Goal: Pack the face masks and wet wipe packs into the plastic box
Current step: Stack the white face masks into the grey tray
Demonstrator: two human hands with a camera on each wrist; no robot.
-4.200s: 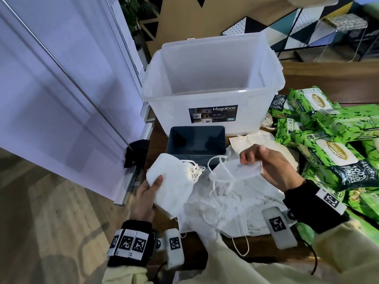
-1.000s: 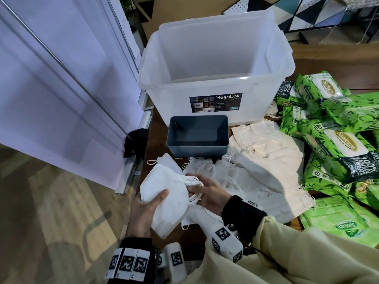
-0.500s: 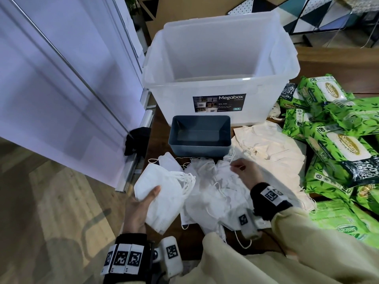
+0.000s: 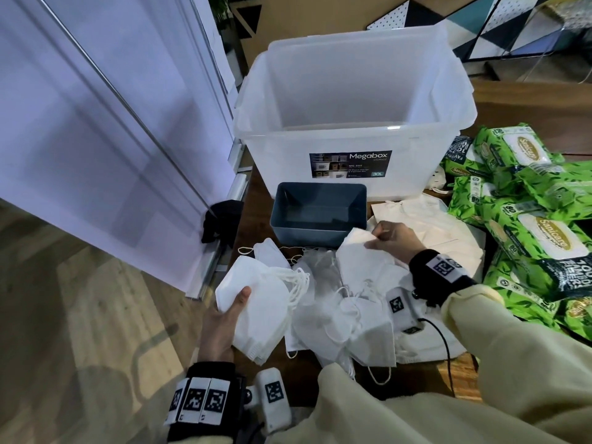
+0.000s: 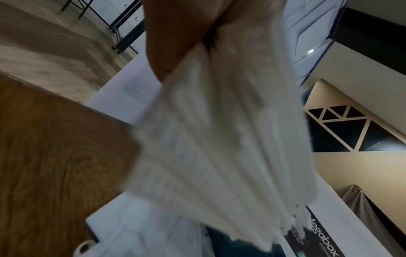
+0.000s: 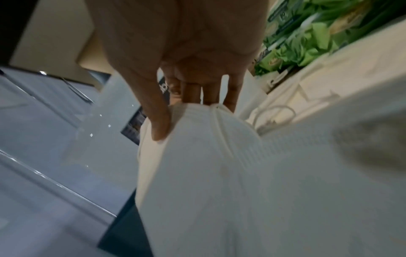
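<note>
Nothing sits in the Megabox plastic box [image 4: 352,100] yet. Left hand [image 4: 221,325] grips a stack of face masks [image 4: 259,302]; right hand [image 4: 395,240] pinches another mask [image 4: 358,254] off the worktop pile. Wet wipe packs [image 4: 541,232] wait untouched beside it.

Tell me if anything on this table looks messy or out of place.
The loose face masks lie in a tangled heap in front of the small grey bin, ear loops snarled together. The wet wipe packs are piled unevenly on the right. Nothing looks spilled or damaged, and the plastic box stands upright.
</note>
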